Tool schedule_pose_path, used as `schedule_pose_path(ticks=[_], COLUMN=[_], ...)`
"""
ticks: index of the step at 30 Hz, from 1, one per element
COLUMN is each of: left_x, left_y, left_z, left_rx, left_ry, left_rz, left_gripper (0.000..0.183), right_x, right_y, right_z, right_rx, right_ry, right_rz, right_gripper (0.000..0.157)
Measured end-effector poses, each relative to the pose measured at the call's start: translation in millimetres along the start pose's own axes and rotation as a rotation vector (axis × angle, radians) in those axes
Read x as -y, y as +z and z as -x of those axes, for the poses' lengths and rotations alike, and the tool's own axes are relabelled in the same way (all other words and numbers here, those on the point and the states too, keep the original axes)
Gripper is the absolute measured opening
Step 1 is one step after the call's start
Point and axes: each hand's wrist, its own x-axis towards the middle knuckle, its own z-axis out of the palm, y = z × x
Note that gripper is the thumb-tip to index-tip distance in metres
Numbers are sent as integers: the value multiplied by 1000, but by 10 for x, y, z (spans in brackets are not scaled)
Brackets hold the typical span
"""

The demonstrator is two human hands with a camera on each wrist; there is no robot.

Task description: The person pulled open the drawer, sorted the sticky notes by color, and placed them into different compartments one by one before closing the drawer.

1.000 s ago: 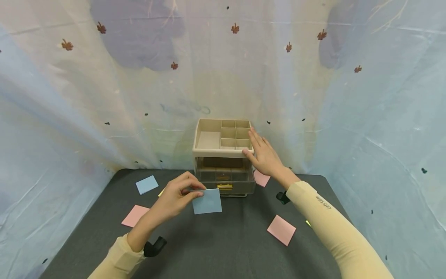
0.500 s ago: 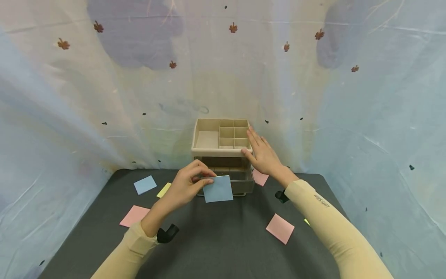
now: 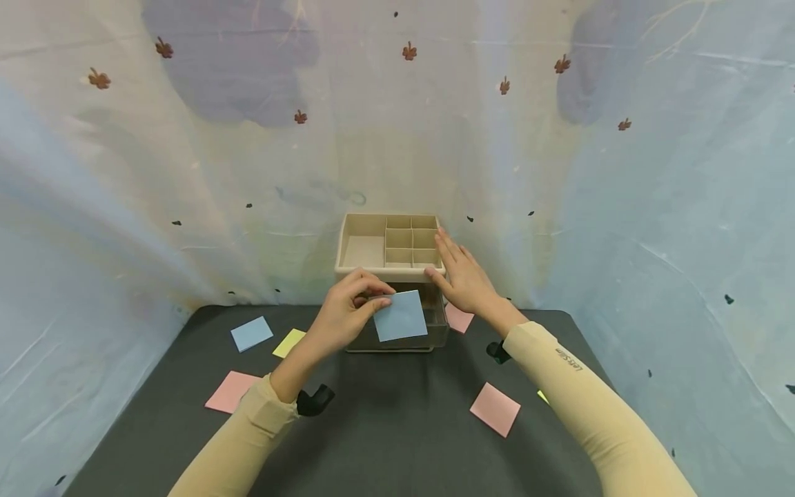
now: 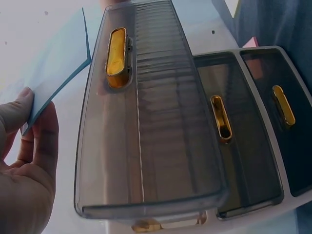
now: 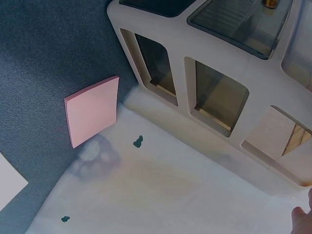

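Observation:
My left hand (image 3: 348,310) pinches a light blue sticky note pad (image 3: 400,316) by its upper left corner, thumb against curled fingers. The pad is raised in front of a beige desktop organizer (image 3: 366,252) with a compartmented top tray. Its upper clear drawer (image 4: 161,122), with a gold handle (image 4: 117,51), is pulled out. In the left wrist view the pad (image 4: 61,58) is beside this drawer, apart from it; the other drawers are shut. My right hand (image 3: 468,279) rests with straight fingers against the tray's right side; only fingertips (image 5: 303,219) show in the right wrist view.
Pink pads lie at the right (image 3: 495,409), at the left (image 3: 232,392) and beside the organizer (image 3: 458,317). A blue pad (image 3: 251,334) and a yellow pad (image 3: 288,342) lie at the back left. A patterned curtain (image 3: 397,152) hangs close behind the organizer.
My left hand has moved up and to the right with the blue sticky note pad, from low in front of the organizer to before the pulled-out drawer. My right hand stays against the organizer.

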Motion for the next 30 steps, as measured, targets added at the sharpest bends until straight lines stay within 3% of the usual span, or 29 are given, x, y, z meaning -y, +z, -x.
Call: schedule_pose_path(ticks=[11, 23, 30], left_x=[54, 138, 177], left_y=[66, 152, 155], left_z=[-209, -345, -425], left_rx=[-14, -14, 46], left_ry=[14, 16, -6], left_rz=[20, 18, -32], left_gripper=[14, 15, 14], right_x=[10, 4, -3], right_y=[-6, 1, 5], right_z=[-19, 6, -10], right_rx=[-17, 3, 4], right_ry=[-13, 5, 3], right_rz=[-6, 12, 15], right_gripper=[81, 73, 76])
